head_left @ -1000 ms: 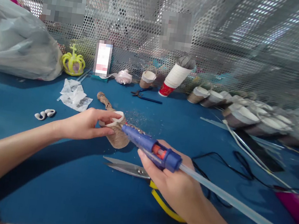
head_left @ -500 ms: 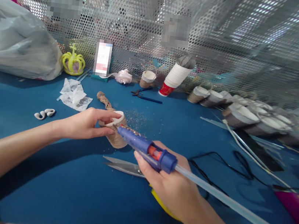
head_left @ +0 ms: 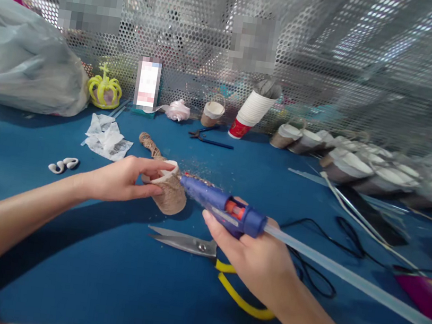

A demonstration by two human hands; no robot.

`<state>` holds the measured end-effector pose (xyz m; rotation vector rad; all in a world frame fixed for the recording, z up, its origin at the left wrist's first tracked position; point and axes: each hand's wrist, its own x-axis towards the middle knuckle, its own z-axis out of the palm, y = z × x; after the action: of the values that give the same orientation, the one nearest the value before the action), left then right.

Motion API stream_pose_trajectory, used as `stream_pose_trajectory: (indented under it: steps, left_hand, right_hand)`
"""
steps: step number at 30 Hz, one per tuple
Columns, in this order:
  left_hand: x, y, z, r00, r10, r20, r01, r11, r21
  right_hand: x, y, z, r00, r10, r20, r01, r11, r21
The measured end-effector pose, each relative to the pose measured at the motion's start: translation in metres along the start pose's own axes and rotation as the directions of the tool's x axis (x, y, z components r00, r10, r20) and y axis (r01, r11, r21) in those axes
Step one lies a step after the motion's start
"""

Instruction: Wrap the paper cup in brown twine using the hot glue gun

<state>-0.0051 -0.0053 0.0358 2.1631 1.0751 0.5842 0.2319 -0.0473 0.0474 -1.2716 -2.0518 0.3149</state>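
Moved: over the last half second our glue gun shifts right and slightly away from us, nozzle now at the right side of the rim; more of the yellow scissor handles shows. Our cup barely changes place.
Left hand: fingers clamped on the twine-wrapped cup, index finger over the mouth, thumb at the near side of the rim.
Cup: mid-surface in front of us, tilted, mouth toward upper left. We can't tell if its base touches the surface.
Right hand: fingers wrapped around the glue gun, partly hidden behind it.
Nozzle: right at the cup rim; we can't confirm contact.
Glue stick: protrudes from the gun's back end, toward lower right.
Scissors: on the surface, blades parted, near side of the cup.
Twine bundle: just behind the cup.
Pliers: farther back, handles spread.
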Motion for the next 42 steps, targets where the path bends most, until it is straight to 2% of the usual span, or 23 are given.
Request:
stream_pose_trajectory:
  steps: [5, 17, 23, 27, 34, 38, 42]
  left_hand:
    - [0.0007, -0.0001, -0.0002, 1.000, 0.007, 0.005, -0.007, 1.000, 0.000]
    - [0.0005, -0.0008, -0.0001, 1.000, 0.016, 0.000, -0.016, 1.000, -0.015]
    - [0.0010, 0.0002, -0.0004, 1.000, 0.011, 0.014, -0.011, 1.000, -0.016]
    - [0.0008, 0.0003, -0.0003, 1.000, 0.004, 0.008, -0.004, 1.000, -0.018]
    - [0.0009, 0.0001, -0.0001, 1.000, 0.016, 0.004, -0.016, 1.000, 0.000]
    - [0.0010, 0.0005, -0.0004, 1.000, 0.015, -0.002, -0.015, 1.000, 0.015]
    - [0.0009, 0.0006, -0.0002, 1.000, 0.013, 0.003, -0.013, 1.000, 0.002]
  right_hand:
    - [-0.0031, 0.0020, 0.0024, 0.997, 0.024, 0.067, -0.025, 1.000, 0.007]
    - [-0.0054, 0.0042, 0.0012, 1.000, 0.007, -0.006, -0.008, 0.995, -0.099]
    - [-0.0047, 0.0039, 0.0008, 0.998, 0.046, 0.047, -0.045, 0.999, -0.017]
    - [-0.0047, 0.0052, 0.0018, 0.997, 0.069, 0.034, -0.069, 0.998, 0.000]
    - [-0.0028, 0.0029, -0.0009, 1.000, 0.018, 0.016, -0.017, 0.997, -0.069]
    - [-0.0011, 0.0000, -0.0041, 0.995, -0.084, 0.057, 0.089, 0.992, -0.089]
    - [-0.0010, -0.0002, -0.0020, 0.998, -0.021, 0.058, 0.025, 0.997, -0.068]
